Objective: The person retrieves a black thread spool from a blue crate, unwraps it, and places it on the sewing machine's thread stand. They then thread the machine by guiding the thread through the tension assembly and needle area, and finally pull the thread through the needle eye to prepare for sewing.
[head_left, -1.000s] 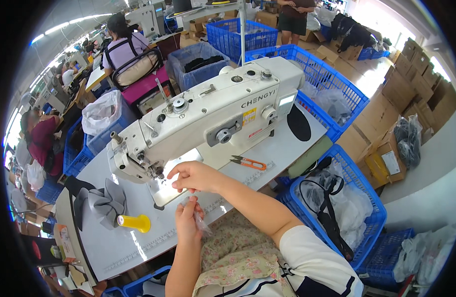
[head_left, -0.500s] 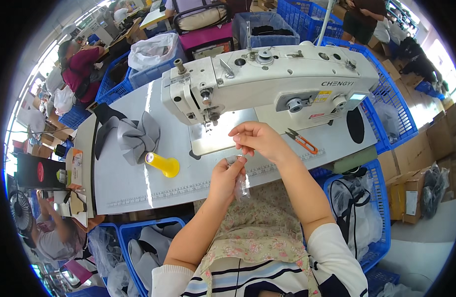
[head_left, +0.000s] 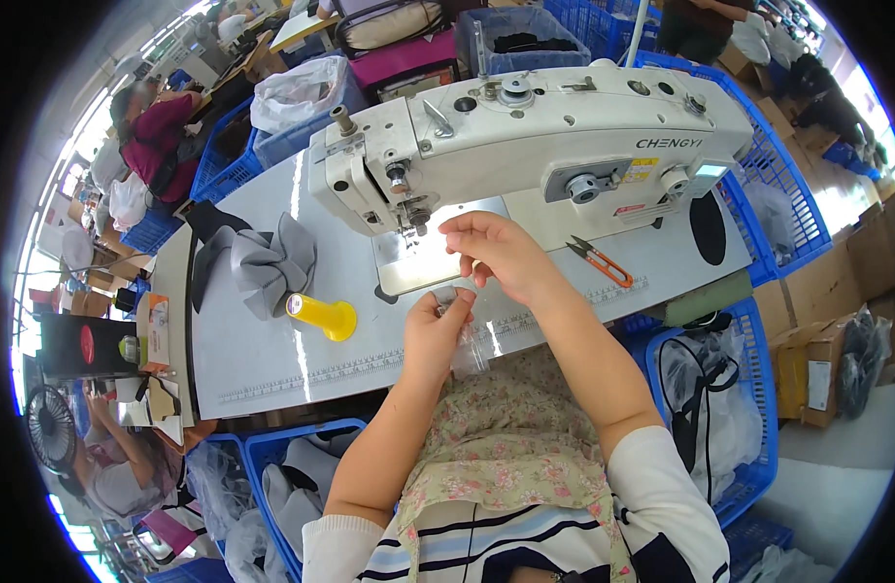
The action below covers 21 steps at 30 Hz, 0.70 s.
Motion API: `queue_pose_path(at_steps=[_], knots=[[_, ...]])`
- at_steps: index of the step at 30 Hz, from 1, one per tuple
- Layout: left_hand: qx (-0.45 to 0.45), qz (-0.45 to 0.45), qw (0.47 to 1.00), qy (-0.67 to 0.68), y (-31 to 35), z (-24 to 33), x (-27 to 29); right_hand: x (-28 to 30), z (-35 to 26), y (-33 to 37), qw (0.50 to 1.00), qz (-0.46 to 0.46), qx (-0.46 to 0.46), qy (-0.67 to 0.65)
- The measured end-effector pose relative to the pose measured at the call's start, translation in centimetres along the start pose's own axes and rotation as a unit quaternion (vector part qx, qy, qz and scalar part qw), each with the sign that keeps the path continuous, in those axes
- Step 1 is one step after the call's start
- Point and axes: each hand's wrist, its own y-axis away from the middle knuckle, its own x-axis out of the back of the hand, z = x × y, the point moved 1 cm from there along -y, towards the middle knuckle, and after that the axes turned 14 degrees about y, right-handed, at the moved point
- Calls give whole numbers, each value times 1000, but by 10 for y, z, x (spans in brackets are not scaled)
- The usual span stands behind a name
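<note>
My left hand [head_left: 434,335] is closed, thumb against fingers, on a small clear plastic piece [head_left: 470,356] that hangs over the table's front edge. Just above it and to the right, my right hand [head_left: 496,255] has its fingers bent and drawn together in front of the needle area; anything thin between the fingertips is too small to make out. A white sewing machine [head_left: 525,136] stands behind both hands. Orange-handled thread snips [head_left: 603,262] lie right of my right hand. A yellow thread cone [head_left: 323,317] rests tilted left of my left hand.
Folded grey fabric pieces [head_left: 268,262] with black parts lie on the table's left. A black oval piece [head_left: 707,229] is at the right end. Blue crates [head_left: 764,428] with plastic-wrapped goods flank my lap. Other people sit or stand farther off.
The view has shifted slightly, so the machine sits a little higher. Both hands keep nearly the same pose, with my right hand slightly farther up from my left.
</note>
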Motion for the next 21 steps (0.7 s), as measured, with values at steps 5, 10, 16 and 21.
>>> queue_pose_path(at_steps=[5, 10, 16, 21], knots=[[-49, 7, 986, -160, 1, 9, -4, 2, -1, -3, 995, -75, -25, -60], [-106, -7, 963, -249, -2, 11, -1, -4, -8, -4, 988, -91, -43, -117], [-118, -27, 962, -244, -4, 17, -9, 1, -7, -4, 996, -28, -37, -83], [-156, -66, 928, -331, -4, 25, -6, 2, -2, -7, 999, -9, -10, -43]])
